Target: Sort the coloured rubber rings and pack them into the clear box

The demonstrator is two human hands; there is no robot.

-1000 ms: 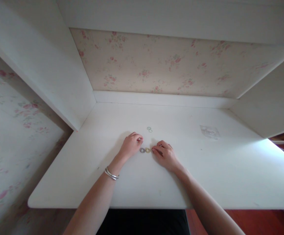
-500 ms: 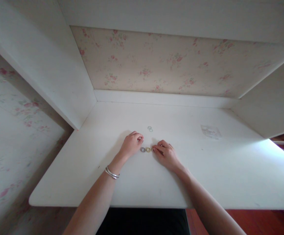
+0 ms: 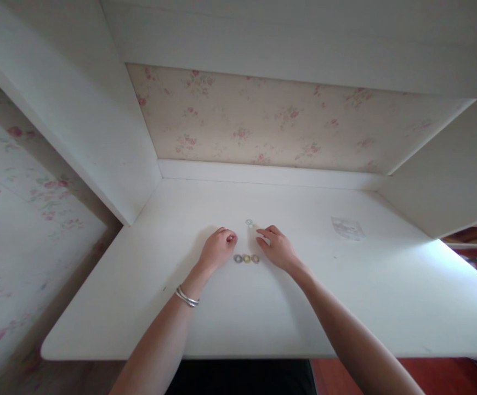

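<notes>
Left hand (image 3: 217, 248), centre frame, loosely curled, knuckles on the surface (image 3: 230, 318), holding nothing visible; right hand (image 3: 278, 248) beside it, fingers half open, fingertips reaching two pale rings (image 3: 250, 223) just above; three rings (image 3: 246, 258) in a row between hands; clear packet (image 3: 347, 228) right of centre.

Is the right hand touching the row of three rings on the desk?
Apart. The head view shows bare desk between the right hand and the row of three rings.
</notes>
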